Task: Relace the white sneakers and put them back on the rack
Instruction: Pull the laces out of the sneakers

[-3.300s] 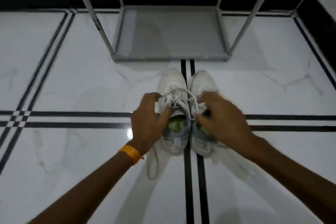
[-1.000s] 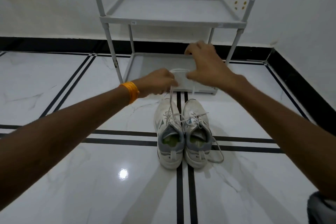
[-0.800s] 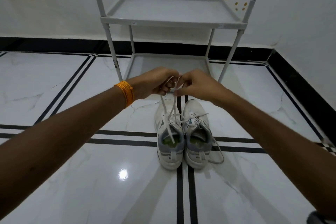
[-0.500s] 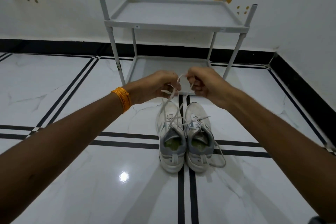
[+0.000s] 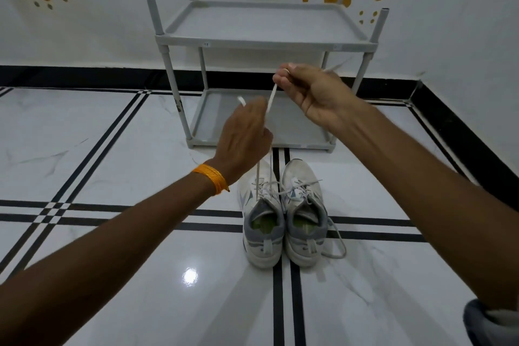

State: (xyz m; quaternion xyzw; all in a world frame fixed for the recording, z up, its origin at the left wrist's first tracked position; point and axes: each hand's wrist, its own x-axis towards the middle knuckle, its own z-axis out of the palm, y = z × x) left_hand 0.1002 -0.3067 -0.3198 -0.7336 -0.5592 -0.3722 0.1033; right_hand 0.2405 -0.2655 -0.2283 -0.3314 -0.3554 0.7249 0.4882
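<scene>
Two white sneakers with grey collars stand side by side on the floor, toes toward the rack: the left sneaker (image 5: 261, 222) and the right sneaker (image 5: 304, 219). A white lace (image 5: 271, 100) runs taut upward from the left sneaker's eyelets. My left hand (image 5: 245, 135) grips one lace end above the shoe. Higher and to the right, my right hand (image 5: 311, 94) pinches the other end. The right sneaker's lace lies loose, trailing on the floor at its right side. A grey two-tier rack (image 5: 264, 39) stands just beyond the shoes, both shelves bare.
The floor is glossy white marble with black inlay stripes (image 5: 140, 209). A white wall with orange butterfly decals and a black skirting (image 5: 84, 76) runs behind the rack. A second wall closes in on the right. A grey cloth edge (image 5: 491, 323) shows at bottom right.
Both hands went from the sneaker's tongue up above the shoes, drawing the lace ends taut. In the last half second my right hand rose and moved right; my left hand shifted slightly.
</scene>
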